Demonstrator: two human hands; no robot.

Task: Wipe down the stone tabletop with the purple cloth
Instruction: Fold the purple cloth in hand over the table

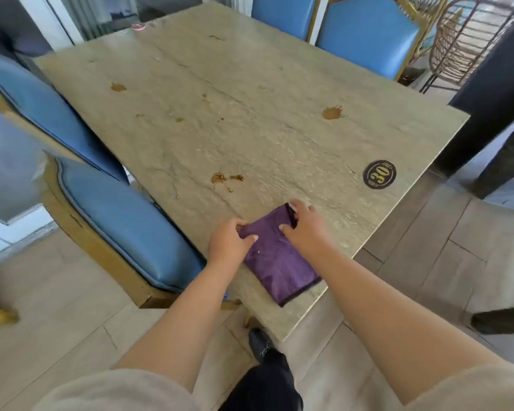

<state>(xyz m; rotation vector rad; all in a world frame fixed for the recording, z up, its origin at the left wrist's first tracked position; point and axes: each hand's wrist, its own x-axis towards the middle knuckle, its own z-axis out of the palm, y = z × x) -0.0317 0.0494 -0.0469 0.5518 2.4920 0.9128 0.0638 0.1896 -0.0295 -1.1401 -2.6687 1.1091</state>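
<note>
A folded purple cloth (276,262) lies flat near the front corner of the beige stone tabletop (250,114). My left hand (227,243) pinches the cloth's far left corner. My right hand (304,228) grips its far right edge, fingers curled over the dark hem. Brown sticky stains mark the stone: one splatter (223,178) just beyond the cloth, a bigger blot (332,112) to the right, a smaller spot (118,87) at the far left, and several tiny specks in the middle.
A round dark "30" sticker (379,174) sits near the right edge. Blue padded chairs stand on the left (125,221) and at the far side (365,37). A wicker chair (463,46) is at the back right. My dark shoe (260,344) is under the table's corner.
</note>
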